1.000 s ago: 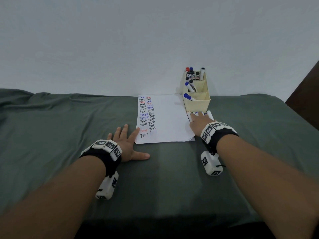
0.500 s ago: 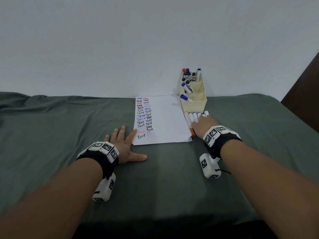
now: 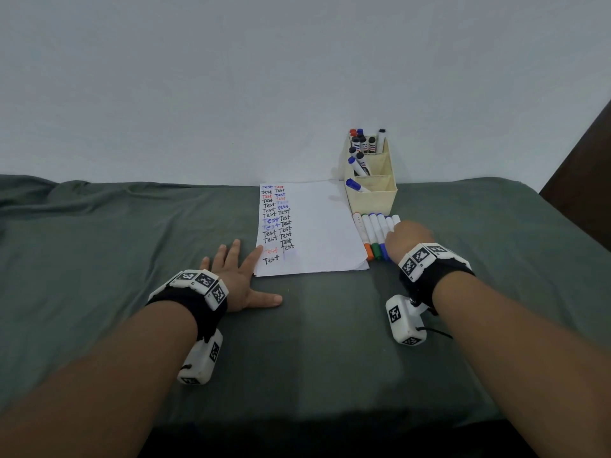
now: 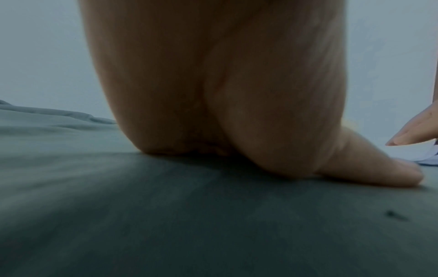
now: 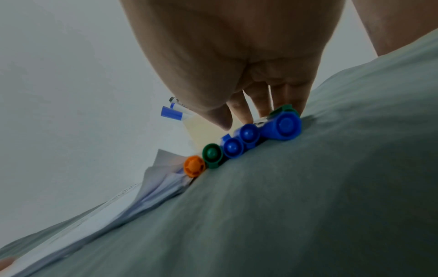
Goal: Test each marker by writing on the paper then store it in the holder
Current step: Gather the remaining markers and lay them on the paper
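A white paper with two columns of "Test" lies on the green cloth. Right of it stands a cream three-compartment holder with several markers in it. Several loose markers lie side by side in front of the holder, their orange, green and blue caps towards me. My right hand is over the right end of that row, its fingertips touching the barrels and the thumb apart from them. My left hand lies flat on the cloth, its index finger at the paper's left edge.
The green cloth covers the whole table and is rumpled at the far left. A plain white wall stands right behind the holder. A dark piece of furniture rises at the far right edge.
My right hand has slid to the right along the row of markers, uncovering the orange, green and blue ones on the left. The left hand has stayed flat.
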